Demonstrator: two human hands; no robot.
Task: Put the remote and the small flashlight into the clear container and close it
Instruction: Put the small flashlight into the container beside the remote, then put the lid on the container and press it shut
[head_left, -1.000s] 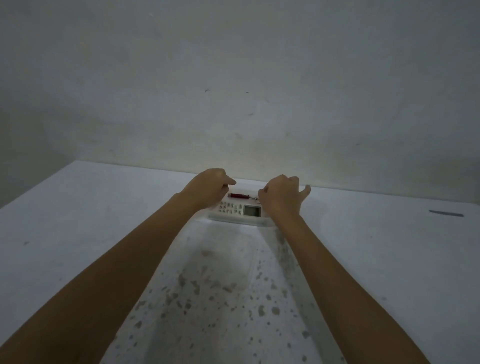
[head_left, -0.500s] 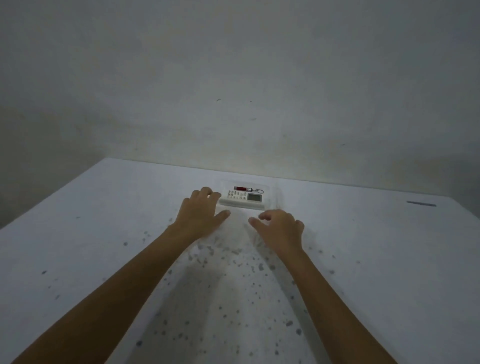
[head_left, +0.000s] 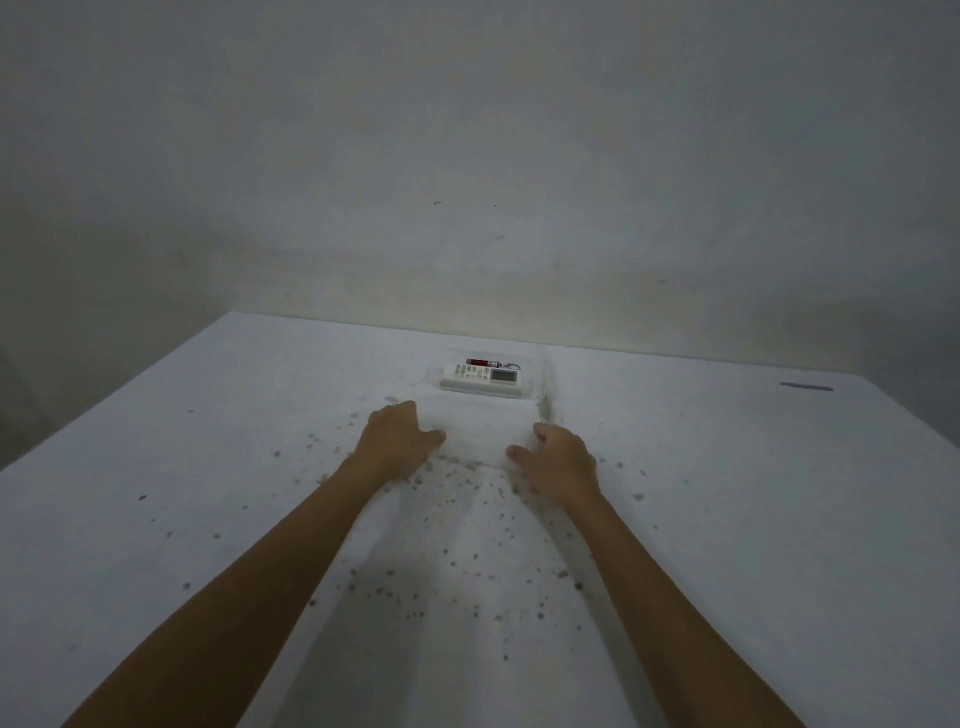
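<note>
From the head view, we see the white rectangular remote (head_left: 481, 378) and the small red flashlight (head_left: 482, 361) lying inside the clear plastic container (head_left: 540, 375) near the far edge of the speckled white table (head_left: 208, 467). Our left hand (head_left: 397, 439) and right hand (head_left: 558, 457) rest loosely curled on the table, holding nothing. We cannot tell whether the lid is fully seated; if not, it could spring open.
</note>
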